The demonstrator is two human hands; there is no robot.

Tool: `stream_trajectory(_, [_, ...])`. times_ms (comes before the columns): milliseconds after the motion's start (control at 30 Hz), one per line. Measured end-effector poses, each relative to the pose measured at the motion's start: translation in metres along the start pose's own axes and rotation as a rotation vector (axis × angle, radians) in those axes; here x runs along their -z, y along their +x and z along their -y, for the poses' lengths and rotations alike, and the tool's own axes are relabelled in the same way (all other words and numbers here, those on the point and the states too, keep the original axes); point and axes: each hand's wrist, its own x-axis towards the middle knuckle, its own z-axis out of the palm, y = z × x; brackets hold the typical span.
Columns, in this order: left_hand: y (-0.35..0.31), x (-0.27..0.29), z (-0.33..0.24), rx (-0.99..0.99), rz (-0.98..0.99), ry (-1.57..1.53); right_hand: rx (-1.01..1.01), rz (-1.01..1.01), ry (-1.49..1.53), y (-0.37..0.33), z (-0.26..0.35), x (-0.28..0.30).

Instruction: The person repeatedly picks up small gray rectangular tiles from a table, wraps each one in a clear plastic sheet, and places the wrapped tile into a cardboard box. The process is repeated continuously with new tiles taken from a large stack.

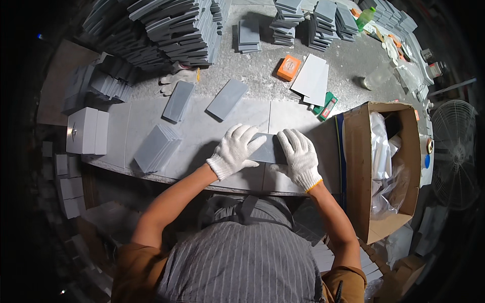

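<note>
Both hands wear white knit gloves and lie flat on a small grey card in the middle of the table's near edge. The left hand has its fingers spread wide and presses down on the left part of the card. The right hand is open too, with its fingers pointing up and away, and it covers the right end of the card. Neither hand is curled around anything; they just push down from on top. The card lies on the grey table, right in front of the person, who wears a striped apron. To the left of the hands sits a neat stack of grey cards, a bit tilted. Farther back are two more flat grey pieces, lying apart from each other. At the far left stands a white box, with more grey stacks behind it. A spare white glove lies near the back piles. Big heaps of grey sheets fill the back of the table. An orange box sits beside some white sheets, and a small green thing lies just below them. To the right of the hands stands an open brown cardboard box with clear plastic bags inside. A round fan is at the far right.
</note>
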Motion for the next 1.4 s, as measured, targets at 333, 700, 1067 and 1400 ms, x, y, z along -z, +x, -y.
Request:
stream_trajectory(333, [0.017, 0.023, 0.016, -0.048, 0.172, -0.177, 0.038, 0.092, -0.017, 0.012, -0.004, 0.016])
stream_trajectory(700, [0.026, 0.033, 0.005, -0.115, 0.264, 0.062, 0.063, 0.140, -0.134, 0.018, -0.006, 0.015])
stream_trajectory(1067, [-0.006, -0.006, 0.002, -0.103, 0.052, 0.119, -0.043, -0.029, 0.045, 0.000, 0.002, -0.001])
stream_trajectory(1400, [-0.008, -0.035, 0.033, 0.623, 0.162, -1.190, -0.881, 0.278, 0.823, -0.021, -0.001, -0.023])
